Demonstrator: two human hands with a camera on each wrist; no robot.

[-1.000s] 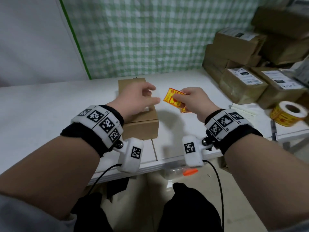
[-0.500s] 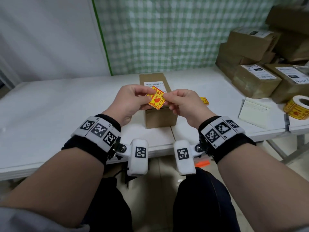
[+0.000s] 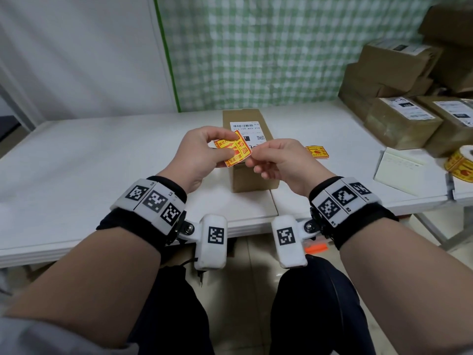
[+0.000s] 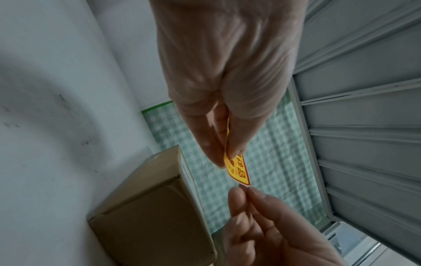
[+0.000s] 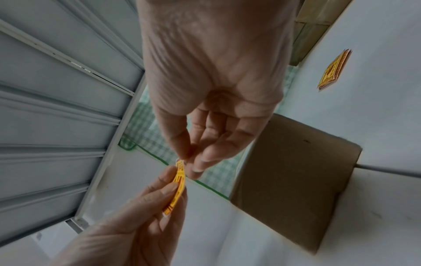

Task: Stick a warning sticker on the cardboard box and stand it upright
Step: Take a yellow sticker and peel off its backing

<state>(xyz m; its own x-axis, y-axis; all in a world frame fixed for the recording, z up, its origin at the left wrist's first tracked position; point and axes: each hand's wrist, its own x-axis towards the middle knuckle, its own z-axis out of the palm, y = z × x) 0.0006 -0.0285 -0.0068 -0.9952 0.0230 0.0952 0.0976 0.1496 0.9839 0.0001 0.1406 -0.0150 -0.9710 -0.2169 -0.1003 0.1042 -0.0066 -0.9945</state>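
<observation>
a yellow-and-red warning sticker point(image 3: 234, 151) is held up in the air just in front of the cardboard box point(image 3: 249, 152), pinched on its near side between the thumb and fingers of the left hand point(image 3: 197, 156). its far corner is nipped between thumb and forefinger of the right hand point(image 3: 277, 161), with the other fingers of that hand loosely curled; whether the backing is being peeled can't be told from these shots. in the left wrist view the sticker point(image 4: 238, 170) is seen edge-on, slightly bowed, with the right fingertips point(image 4: 237, 196) closed on its tip. the box is lying flat on its long side on the white table point(image 3: 102, 155), long axis pointing away from the person, a white shipping label point(image 3: 247, 129) stuck on its top face. the sticker isn't touching the box. a little stack of spare stickers point(image 3: 317, 151) is lying on the table just right of the box, and further right of it a white notepad-looking thing point(image 3: 399, 170) and a sticker roll point(image 3: 460, 162) are seen near the edge. a pile of labelled parcels point(image 3: 401, 98) is stacked well to the right of the box, against the green checked curtain point(image 3: 256, 47) hung behind it.
</observation>
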